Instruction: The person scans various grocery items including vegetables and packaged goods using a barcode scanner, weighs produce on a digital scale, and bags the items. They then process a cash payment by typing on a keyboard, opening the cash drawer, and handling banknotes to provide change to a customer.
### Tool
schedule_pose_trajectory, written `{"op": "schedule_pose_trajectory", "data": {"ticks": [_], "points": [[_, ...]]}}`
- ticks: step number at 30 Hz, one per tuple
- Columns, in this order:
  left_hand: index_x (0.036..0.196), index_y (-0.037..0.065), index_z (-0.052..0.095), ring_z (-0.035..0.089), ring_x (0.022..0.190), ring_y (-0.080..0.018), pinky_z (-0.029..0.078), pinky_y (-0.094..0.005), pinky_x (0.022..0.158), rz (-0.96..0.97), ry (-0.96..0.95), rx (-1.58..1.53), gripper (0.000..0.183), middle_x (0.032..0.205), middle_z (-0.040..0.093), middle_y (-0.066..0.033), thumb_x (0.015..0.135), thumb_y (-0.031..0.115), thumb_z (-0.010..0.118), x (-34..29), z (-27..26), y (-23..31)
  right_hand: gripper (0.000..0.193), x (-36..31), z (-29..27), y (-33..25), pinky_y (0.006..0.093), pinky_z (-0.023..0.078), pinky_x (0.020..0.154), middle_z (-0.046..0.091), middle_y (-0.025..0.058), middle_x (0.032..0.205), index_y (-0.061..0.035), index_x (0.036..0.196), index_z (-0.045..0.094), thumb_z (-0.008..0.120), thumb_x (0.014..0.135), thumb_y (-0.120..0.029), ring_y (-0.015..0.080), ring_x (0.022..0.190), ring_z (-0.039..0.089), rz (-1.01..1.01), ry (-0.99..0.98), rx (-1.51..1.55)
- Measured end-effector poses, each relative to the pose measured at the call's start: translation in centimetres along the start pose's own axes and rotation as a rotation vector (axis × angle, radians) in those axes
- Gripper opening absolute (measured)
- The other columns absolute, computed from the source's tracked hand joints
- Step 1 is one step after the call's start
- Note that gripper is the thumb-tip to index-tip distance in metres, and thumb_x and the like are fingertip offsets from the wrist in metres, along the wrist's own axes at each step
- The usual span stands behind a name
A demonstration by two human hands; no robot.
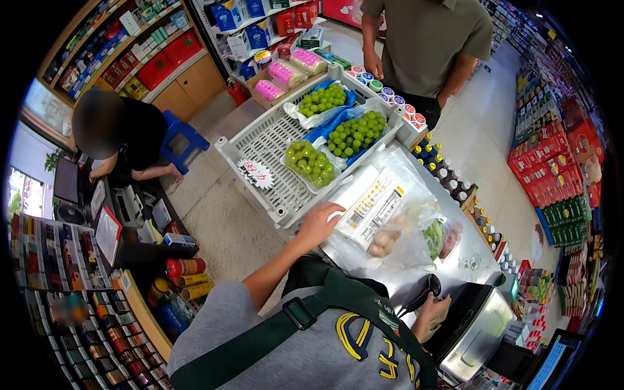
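My left hand (318,224) is at the near edge of a flat white pack (372,214) with a black-and-yellow label, its fingers closed on the pack's corner. Beside the pack, a clear plastic bag holds round light-brown items (385,240), perhaps potatoes. Green leafy vegetables (433,238) and something reddish in plastic (451,239) lie to the right. At the lower right, my right hand (434,311) is curled around something olive-brown that I cannot make out. A black handheld scanner (424,292) is right beside its fingers; whether they touch is unclear.
A grey plastic crate (253,143) with several bunches of green grapes (356,133) stands at the counter's far end. The metal counter (396,281) meets a black-and-silver machine (474,331). One person (432,45) stands beyond; another (133,130) sits at left near a blue stool (183,140).
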State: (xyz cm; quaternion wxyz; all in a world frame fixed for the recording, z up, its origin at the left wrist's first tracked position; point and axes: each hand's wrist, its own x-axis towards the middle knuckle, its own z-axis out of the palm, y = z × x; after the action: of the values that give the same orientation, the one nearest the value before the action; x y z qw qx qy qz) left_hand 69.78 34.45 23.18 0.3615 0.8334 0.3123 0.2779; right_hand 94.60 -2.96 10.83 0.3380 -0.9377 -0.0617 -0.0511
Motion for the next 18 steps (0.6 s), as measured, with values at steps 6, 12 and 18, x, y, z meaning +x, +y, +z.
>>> {"op": "schedule_pose_trajectory", "data": {"ticks": [6, 12, 18], "points": [[0.090, 0.007, 0.063, 0.059, 0.083, -0.0297, 0.046, -0.0376, 0.074, 0.077, 0.170, 0.210, 0.014, 0.089, 0.063, -0.0103, 0.077, 0.008, 0.058, 0.1, -4.9, -1.3, 0.045, -1.7, -2.4, -8.3, 0.0416, 0.035, 0.092, 0.052, 0.0202, 0.109, 0.0032, 0.116, 0.048, 0.060, 0.072, -0.003, 0.0367, 0.103, 0.047, -0.459, -0.024, -0.099], [0.088, 0.009, 0.065, 0.061, 0.075, -0.0282, 0.047, -0.0366, 0.066, -0.130, 0.176, 0.359, 0.012, 0.084, 0.065, -0.0095, 0.077, 0.012, 0.060, -0.9, -5.8, -4.7, 0.032, -3.7, 2.0, -9.6, 0.0422, 0.038, 0.087, 0.053, 0.0193, 0.105, 0.0004, 0.103, 0.054, 0.057, 0.071, 0.000, 0.0370, 0.099, 0.048, -0.738, -0.275, 0.037], [0.086, 0.013, 0.066, 0.061, 0.067, -0.0268, 0.048, -0.0360, 0.059, -0.076, 0.204, 0.489, 0.011, 0.077, 0.065, -0.0073, 0.079, 0.019, 0.060, -0.7, -4.9, -5.1, 0.034, -5.7, 5.6, -6.6, 0.0440, 0.035, 0.091, 0.049, 0.0212, 0.112, 0.0031, 0.106, 0.050, 0.057, 0.074, -0.005, 0.0387, 0.105, 0.044, -0.707, -0.341, -0.071]]}}
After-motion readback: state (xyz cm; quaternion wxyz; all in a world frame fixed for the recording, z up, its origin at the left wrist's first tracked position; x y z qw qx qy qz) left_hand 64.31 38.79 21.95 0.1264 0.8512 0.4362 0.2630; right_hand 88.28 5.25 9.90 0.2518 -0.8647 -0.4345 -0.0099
